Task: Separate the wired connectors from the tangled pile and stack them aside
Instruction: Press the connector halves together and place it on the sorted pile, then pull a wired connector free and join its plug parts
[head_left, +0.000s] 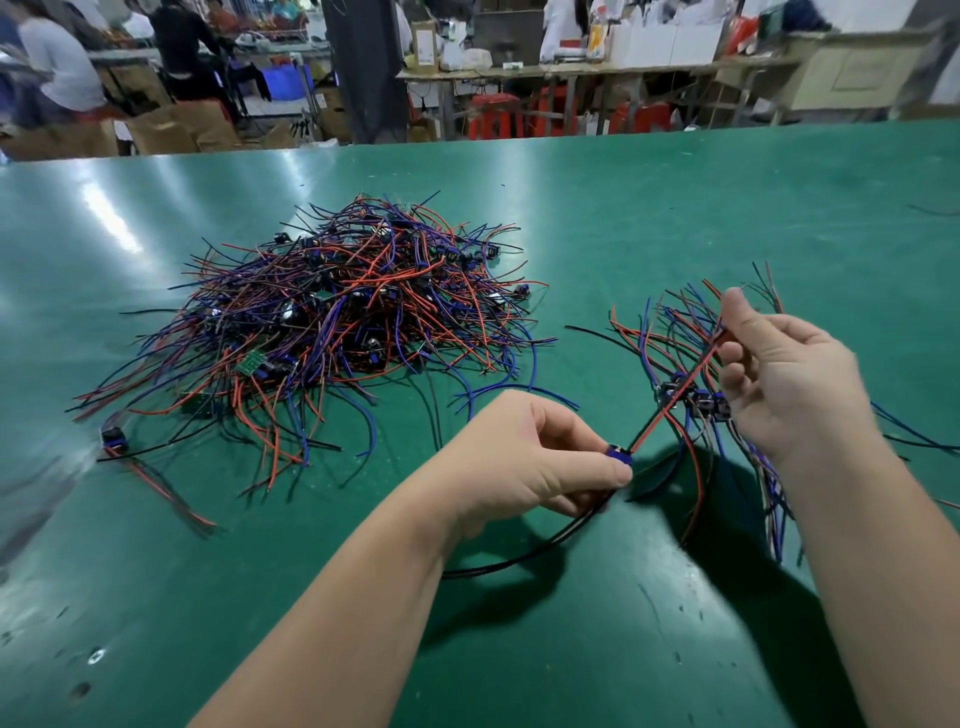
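Observation:
A big tangled pile (337, 317) of red, blue and black wired connectors lies on the green table (675, 208), left of centre. My left hand (524, 462) pinches a small blue connector (618, 456) just above the table. Its red wire (675, 402) runs up and right, pulled straight, to my right hand (789, 384), which pinches the wire near its far end. Under and behind my right hand lies a smaller stack of separated connectors (691, 400) with their wires fanned out. A black wire (530, 553) loops below my left hand.
One loose connector with wires (114, 439) lies at the table's left. Beyond the far table edge are red stools (493, 117), cardboard boxes (176, 127), workbenches and people at the back left.

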